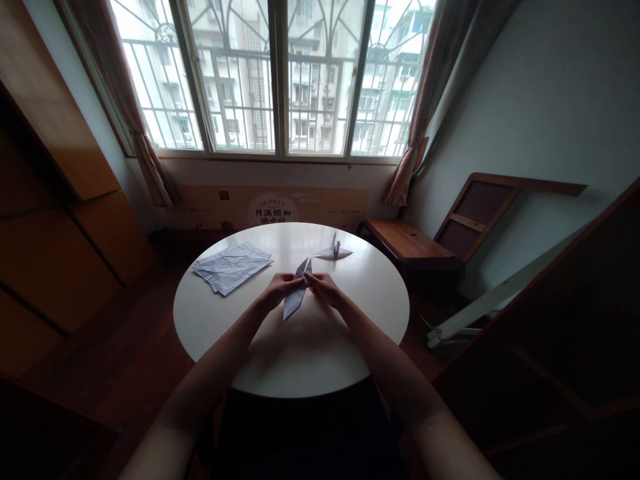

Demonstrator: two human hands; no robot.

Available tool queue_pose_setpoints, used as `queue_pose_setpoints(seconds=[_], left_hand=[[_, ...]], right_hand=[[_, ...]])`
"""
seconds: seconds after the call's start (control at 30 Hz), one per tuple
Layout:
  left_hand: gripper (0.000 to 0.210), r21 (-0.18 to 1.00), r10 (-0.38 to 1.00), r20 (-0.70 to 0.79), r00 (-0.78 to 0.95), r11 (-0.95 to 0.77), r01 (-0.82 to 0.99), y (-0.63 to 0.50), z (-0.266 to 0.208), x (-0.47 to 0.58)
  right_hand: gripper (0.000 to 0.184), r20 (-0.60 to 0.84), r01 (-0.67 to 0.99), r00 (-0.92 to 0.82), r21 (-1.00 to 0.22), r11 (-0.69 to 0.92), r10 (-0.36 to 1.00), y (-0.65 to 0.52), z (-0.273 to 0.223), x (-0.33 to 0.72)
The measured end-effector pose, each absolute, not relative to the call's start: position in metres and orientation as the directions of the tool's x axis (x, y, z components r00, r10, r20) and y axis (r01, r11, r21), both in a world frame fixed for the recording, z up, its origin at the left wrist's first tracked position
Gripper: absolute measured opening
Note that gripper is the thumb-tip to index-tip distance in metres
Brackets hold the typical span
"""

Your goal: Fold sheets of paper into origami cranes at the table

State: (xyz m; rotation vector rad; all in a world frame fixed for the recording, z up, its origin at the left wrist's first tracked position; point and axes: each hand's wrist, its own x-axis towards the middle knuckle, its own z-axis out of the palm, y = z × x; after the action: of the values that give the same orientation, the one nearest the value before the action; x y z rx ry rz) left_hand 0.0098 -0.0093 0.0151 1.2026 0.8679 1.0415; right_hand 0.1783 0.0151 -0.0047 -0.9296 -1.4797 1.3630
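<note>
Over the middle of the round white table [220,333], a folded piece of grey-blue paper [295,303] is held between my two hands. It is long and narrow, with two points at its far end and one point toward me. My left hand [281,287] pinches its left side. On the other side, my right hand [323,287] grips it near the split points; some fingertips are hidden behind the paper. A finished-looking paper crane [336,251] stands beyond my right hand, wings spread. Creased grey-blue sheets [233,265] lie stacked to the left, apart from my hands.
Behind the table, a printed cardboard panel [320,203] leans below the barred window [280,80]. A low wooden table [407,240] stands at the right, near a folded pale frame [480,310]. Wooden cabinets [100,247] line the left side.
</note>
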Motion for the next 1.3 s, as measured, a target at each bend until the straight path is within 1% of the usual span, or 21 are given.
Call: queue_pose_setpoints(seconds=[0.1, 0.27, 0.47, 0.57, 0.7, 0.8, 0.93, 1.1, 1.3], left_hand=[[0.051, 0.985, 0.961, 0.024, 0.277, 0.024, -0.170, -0.007, 0.012, 0.010], [0.050, 0.985, 0.950, 0.002, 0.314, 0.052, -0.163, -0.001, 0.006, 0.006], [0.047, 0.982, 0.945, -0.022, 0.325, 0.082, -0.173, -0.002, 0.012, 0.003], [0.049, 0.981, 0.952, -0.020, 0.307, 0.078, -0.177, -0.004, 0.016, 0.003], [0.048, 0.981, 0.957, -0.014, 0.290, 0.069, -0.181, -0.004, 0.015, 0.003], [0.049, 0.978, 0.955, -0.011, 0.297, 0.072, -0.195, -0.003, 0.013, 0.003], [0.048, 0.970, 0.966, -0.029, 0.255, 0.088, -0.225, -0.003, 0.014, 0.005], [0.045, 0.962, 0.967, -0.040, 0.251, 0.105, -0.251, -0.003, 0.015, 0.005], [0.049, 0.963, 0.974, -0.001, 0.224, 0.061, -0.261, 0.000, 0.011, 0.005]], right_hand=[[0.050, 0.141, -0.043, -0.367, -0.990, 0.134, 0.919, 0.015, -0.005, 0.178], [0.050, 0.199, -0.037, -0.343, -0.979, 0.199, 0.918, 0.018, -0.005, 0.177], [0.051, 0.194, -0.036, -0.336, -0.981, 0.193, 0.922, 0.016, -0.004, 0.178], [0.051, 0.176, -0.044, -0.376, -0.984, 0.172, 0.910, 0.012, -0.002, 0.177], [0.050, 0.169, -0.006, -0.409, -0.983, 0.183, 0.897, 0.007, 0.002, 0.177], [0.052, 0.199, 0.003, -0.402, -0.976, 0.219, 0.894, 0.007, 0.004, 0.177], [0.053, 0.230, -0.017, -0.386, -0.970, 0.242, 0.893, 0.010, 0.003, 0.176], [0.053, 0.232, -0.009, -0.338, -0.970, 0.243, 0.912, 0.014, 0.000, 0.176], [0.052, 0.225, 0.018, -0.316, -0.970, 0.243, 0.922, 0.015, -0.001, 0.177]])
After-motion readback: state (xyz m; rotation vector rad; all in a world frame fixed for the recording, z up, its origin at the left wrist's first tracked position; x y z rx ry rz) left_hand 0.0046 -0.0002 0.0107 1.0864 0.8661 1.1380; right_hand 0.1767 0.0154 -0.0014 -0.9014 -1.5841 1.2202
